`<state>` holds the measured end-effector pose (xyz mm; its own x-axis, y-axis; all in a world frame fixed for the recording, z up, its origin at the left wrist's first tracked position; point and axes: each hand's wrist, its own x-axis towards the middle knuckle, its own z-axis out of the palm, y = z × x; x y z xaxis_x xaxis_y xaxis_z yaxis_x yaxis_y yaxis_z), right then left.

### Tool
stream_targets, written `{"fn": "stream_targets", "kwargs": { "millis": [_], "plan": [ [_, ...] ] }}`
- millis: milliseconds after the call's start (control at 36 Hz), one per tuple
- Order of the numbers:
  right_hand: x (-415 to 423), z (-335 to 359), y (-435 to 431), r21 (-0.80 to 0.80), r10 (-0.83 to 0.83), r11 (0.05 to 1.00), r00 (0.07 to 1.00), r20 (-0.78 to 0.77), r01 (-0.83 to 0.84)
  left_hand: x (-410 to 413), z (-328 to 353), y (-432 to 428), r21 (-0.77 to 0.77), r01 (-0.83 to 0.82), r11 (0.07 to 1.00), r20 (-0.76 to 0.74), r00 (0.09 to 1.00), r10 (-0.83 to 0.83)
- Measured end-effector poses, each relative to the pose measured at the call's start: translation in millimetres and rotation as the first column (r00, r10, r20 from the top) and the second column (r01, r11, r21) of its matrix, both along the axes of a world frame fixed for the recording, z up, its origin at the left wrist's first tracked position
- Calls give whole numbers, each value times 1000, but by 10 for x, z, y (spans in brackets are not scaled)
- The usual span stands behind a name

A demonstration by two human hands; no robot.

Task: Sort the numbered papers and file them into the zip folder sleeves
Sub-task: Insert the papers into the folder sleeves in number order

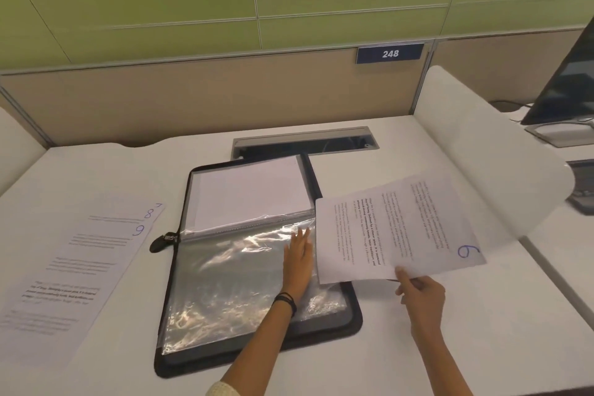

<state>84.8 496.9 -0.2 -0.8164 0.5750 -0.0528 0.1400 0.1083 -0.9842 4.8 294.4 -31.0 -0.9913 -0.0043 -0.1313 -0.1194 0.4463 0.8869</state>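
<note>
Hard to read: the printed text on all sheets was blurred, with only the handwritten numbers legible. The right edge of the near clear sleeve [225, 273] lay hidden under the held sheet. The monitor [565, 83] was cut off by the right frame edge, and a keyboard [583, 186] was partly hidden behind the white divider [482, 154]. Zip folder [355, 315], one: black, lying open at the centre of the desk [418, 347], long axis near to far and tilted slightly, with its spine running left to right across the middle and the zip pull [164, 241] at the left end. Filed sheet [250, 193]: white, in the far half; how many lay there could not be told. Paper marked 6 [395, 228], one: held above the folder's right edge, long axis left to right and rising toward the far right, the numeral at its near right corner. Fanned papers [74, 267], three by their numbers 7, 8 and 9: lying flat at the left, overlapped, long axis near to far. Left hand [297, 262]: flat on the near sleeve by its right edge, fingers straight and close together. Right hand [421, 296]: pinching the near edge of paper 6, thumb on top, fingers curled beneath. Number plate 248 [390, 53], one, on the far partition.
</note>
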Motion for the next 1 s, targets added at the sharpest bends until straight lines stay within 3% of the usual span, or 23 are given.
{"fn": "stream_targets", "kwargs": {
  "millis": [278,500,639,750,833,917,1000],
  "plan": [
    [155,-9,126,44,88,995,993,78,-92,17,-3,31,-33,-21,999,-64,998,19],
    [245,-91,166,92,102,989,981,167,-119,71,-29,130,-296,78,952,-187,973,-138],
    [256,-131,208,116,88,987,975,203,-113,40,-56,127,-598,255,760,-132,904,-408],
    [233,-78,250,117,114,981,952,285,-153,14,-41,124,-817,229,529,-58,880,-470],
    [218,73,255,47,232,958,858,458,-284,9,4,129,-853,233,467,-44,860,-508],
    [199,274,247,-73,405,874,637,657,-480,-22,-25,132,-876,129,465,-153,841,-519],
    [140,411,197,-149,492,783,455,743,-603,-41,-23,142,-864,133,486,-147,856,-496]
  ]
}}
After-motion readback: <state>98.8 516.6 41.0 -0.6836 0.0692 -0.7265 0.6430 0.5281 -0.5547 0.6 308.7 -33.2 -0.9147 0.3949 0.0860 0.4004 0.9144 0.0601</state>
